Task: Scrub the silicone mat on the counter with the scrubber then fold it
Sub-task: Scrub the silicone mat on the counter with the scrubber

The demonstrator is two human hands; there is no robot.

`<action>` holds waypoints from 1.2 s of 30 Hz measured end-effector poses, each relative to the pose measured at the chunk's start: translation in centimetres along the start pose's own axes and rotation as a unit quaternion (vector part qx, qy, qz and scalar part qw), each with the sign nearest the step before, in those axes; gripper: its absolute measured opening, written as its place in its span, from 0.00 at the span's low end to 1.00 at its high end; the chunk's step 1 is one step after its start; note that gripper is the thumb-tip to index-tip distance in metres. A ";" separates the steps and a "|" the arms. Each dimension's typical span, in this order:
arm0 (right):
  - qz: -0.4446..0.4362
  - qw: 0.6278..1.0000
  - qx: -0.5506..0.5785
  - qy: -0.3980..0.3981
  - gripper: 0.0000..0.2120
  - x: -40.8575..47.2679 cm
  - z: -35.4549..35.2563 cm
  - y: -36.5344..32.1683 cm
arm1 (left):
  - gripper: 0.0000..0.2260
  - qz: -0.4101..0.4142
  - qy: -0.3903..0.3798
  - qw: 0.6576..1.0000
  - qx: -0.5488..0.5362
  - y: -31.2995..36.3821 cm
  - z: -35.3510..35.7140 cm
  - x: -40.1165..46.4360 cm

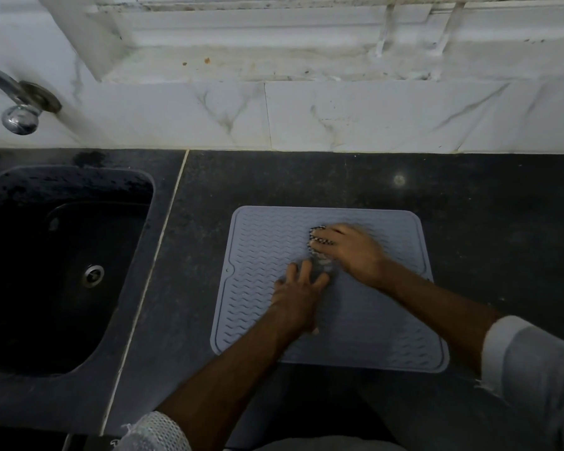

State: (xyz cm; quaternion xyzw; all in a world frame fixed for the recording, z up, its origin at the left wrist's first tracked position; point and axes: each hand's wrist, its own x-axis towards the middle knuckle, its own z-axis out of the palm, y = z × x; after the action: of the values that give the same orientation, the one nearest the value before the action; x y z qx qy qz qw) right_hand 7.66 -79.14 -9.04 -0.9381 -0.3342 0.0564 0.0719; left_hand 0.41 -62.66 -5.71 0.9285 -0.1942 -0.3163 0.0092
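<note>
A grey silicone mat (pixel 365 327) with a raised wavy pattern lies flat on the dark counter (pixel 485 206). My right hand (pixel 349 252) grips a black-and-white patterned scrubber (pixel 318 237) and holds it down on the mat's upper middle; the hand is blurred by motion. Most of the scrubber is hidden under my fingers. My left hand (pixel 298 292) rests flat on the mat just below and left of the right hand, fingers spread and straight.
A dark sink (pixel 59 265) with a metal drain sits left of the mat, past a pale seam in the counter. A chrome tap (pixel 18 105) juts from the marble wall at upper left. A stained window ledge (pixel 274 66) runs along the back.
</note>
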 end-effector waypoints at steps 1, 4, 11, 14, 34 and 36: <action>0.009 1.000 -0.003 0.009 0.21 -1.1 -0.1 0.9 | 0.48 0.002 0.001 1.000 -0.001 0.0 0.0 0.0; 0.028 0.999 -0.028 0.006 0.22 -2.4 -0.5 2.2 | 0.49 0.000 -0.001 1.000 0.000 0.0 0.1 0.1; 0.006 1.000 0.005 0.007 0.23 1.6 -0.3 -0.9 | 0.49 -0.007 -0.014 1.000 0.001 0.2 -0.3 0.2; 0.011 1.000 -0.007 0.000 0.23 0.7 -0.1 -0.4 | 0.48 -0.006 -0.011 1.000 -0.002 0.2 -0.3 0.1; 0.097 0.975 0.153 0.125 0.20 -1.7 -3.0 2.7 | 0.48 0.017 0.012 0.999 -0.024 2.4 0.0 1.3; 0.076 0.984 0.121 0.109 0.19 -1.2 -2.9 2.2 | 0.49 0.016 0.002 0.999 -0.034 2.2 0.3 1.5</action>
State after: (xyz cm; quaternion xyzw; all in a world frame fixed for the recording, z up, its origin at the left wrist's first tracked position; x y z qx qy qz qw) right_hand 8.55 -81.86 -6.52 -0.9456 -0.2431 -0.0014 0.2163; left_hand 0.56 -65.20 -6.54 0.9251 -0.1977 -0.3207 0.0466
